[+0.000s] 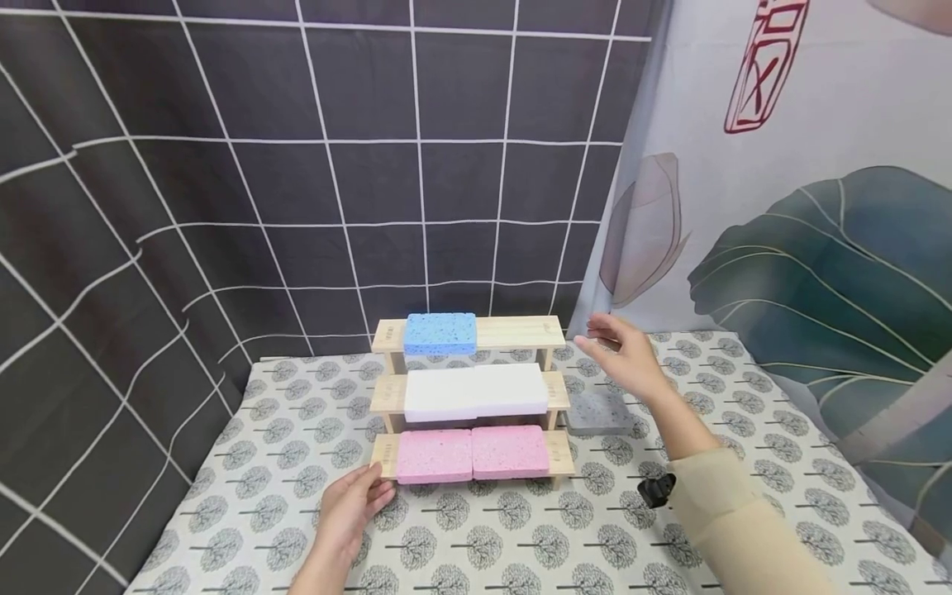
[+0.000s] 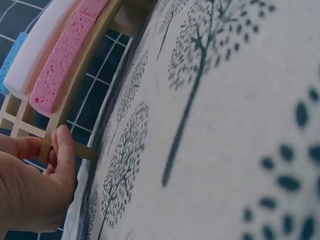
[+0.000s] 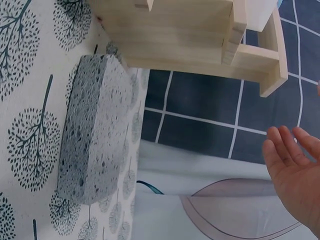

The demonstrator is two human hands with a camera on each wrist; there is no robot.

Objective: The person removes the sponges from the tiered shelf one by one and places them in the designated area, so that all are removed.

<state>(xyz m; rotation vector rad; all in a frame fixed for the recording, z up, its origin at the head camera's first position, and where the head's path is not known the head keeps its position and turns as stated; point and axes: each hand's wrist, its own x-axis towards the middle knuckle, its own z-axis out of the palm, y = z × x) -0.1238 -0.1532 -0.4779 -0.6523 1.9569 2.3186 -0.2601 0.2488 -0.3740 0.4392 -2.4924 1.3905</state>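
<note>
A three-step wooden rack (image 1: pixel 521 332) stands on the patterned cloth. My left hand (image 1: pixel 348 508) pinches the left end of its lowest step between thumb and fingers, as the left wrist view also shows. Two pink sponges (image 1: pixel 435 454) lie side by side on that step. On the middle step are white sponge blocks (image 1: pixel 476 392), and a blue sponge (image 1: pixel 440 332) sits toward the left of the top step. Just right of the top step, my right hand (image 1: pixel 625 355) is raised with relaxed fingers, holding nothing. Below it, a grey speckled sponge (image 3: pixel 92 130) rests on the cloth beside the rack.
The tree-print cloth (image 1: pixel 283 516) covers the table. Behind the rack hangs a dark curtain with a white grid (image 1: pixel 364 182); a pale curtain with a large leaf print (image 1: pixel 840 248) hangs at the right. A small black object (image 1: pixel 657 491) is at the right sleeve's cuff.
</note>
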